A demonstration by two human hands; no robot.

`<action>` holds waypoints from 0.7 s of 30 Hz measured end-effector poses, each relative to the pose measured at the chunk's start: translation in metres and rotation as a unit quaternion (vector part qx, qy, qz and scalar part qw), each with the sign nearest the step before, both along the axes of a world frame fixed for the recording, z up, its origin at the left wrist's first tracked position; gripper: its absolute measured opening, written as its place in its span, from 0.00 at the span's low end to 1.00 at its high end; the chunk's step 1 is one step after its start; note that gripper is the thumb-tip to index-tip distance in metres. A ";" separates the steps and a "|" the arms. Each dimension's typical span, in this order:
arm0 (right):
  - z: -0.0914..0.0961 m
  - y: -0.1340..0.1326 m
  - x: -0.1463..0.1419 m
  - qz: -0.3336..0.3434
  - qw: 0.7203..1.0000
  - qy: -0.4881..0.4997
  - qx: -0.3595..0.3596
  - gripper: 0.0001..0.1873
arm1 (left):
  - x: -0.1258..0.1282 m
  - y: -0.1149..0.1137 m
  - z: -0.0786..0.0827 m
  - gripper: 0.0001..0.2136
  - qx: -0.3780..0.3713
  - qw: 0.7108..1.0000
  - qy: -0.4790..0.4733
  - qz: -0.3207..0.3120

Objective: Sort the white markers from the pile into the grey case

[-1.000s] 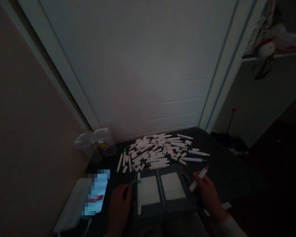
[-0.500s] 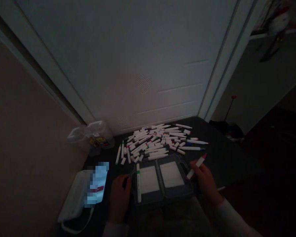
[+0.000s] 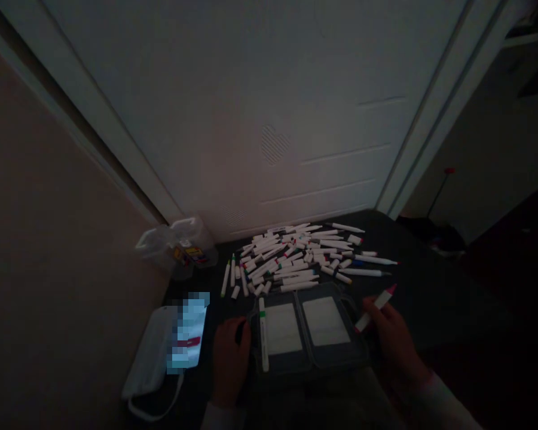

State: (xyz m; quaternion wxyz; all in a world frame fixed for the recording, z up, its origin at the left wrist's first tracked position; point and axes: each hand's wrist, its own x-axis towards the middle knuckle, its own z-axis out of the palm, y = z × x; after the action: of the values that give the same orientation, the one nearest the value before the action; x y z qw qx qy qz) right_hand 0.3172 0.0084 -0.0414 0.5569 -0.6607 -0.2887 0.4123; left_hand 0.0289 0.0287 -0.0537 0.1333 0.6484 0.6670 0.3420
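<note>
The left hand (image 3: 230, 352) rests with its fingers curled at the left edge of an open case (image 3: 336, 353); whether it grips that edge or merely lies beside it cannot be told in the dim light. The right hand (image 3: 392, 331), near the case's right edge, pinches a pink-tipped marker (image 3: 376, 308) between thumb and fingers, the pink end slanting up to the far right.

The case lies open at the near side of the dark table (image 3: 434, 304), a white panel in each half. A green-banded marker (image 3: 264, 340) lies lengthwise along the left side of the left half. Just beyond the far rim spreads a loose pile of markers (image 3: 296, 279) and caps, pointing many ways. To the left are a lit phone (image 3: 190, 331), a white object (image 3: 150, 352) beside it, and two clear containers (image 3: 190, 239) farther off.

The step in hand appears to be handling a single marker beside the case. Moving it leftward from here would call for a firm pinch and enough lift to clear the case's raised rim.
</note>
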 end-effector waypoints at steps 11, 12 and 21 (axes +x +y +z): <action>-0.001 0.018 0.022 -0.026 0.999 -0.009 0.042 0.15 | -0.009 0.022 0.028 0.18 -0.086 0.977 -0.174 0.085; 0.005 0.024 0.026 -0.030 0.997 -0.017 0.070 0.14 | -0.007 0.027 0.037 0.18 -0.069 0.975 -0.187 0.100; 0.042 0.128 0.019 -0.019 0.960 -0.112 0.257 0.11 | 0.018 0.095 0.080 0.12 -0.017 0.910 -0.414 0.028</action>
State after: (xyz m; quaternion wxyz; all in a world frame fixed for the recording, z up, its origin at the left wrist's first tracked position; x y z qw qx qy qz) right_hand 0.3364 0.1369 0.0009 0.6798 -0.5422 -0.4332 0.2371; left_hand 0.0471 0.1234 0.0259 0.3989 0.4273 0.5750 0.5724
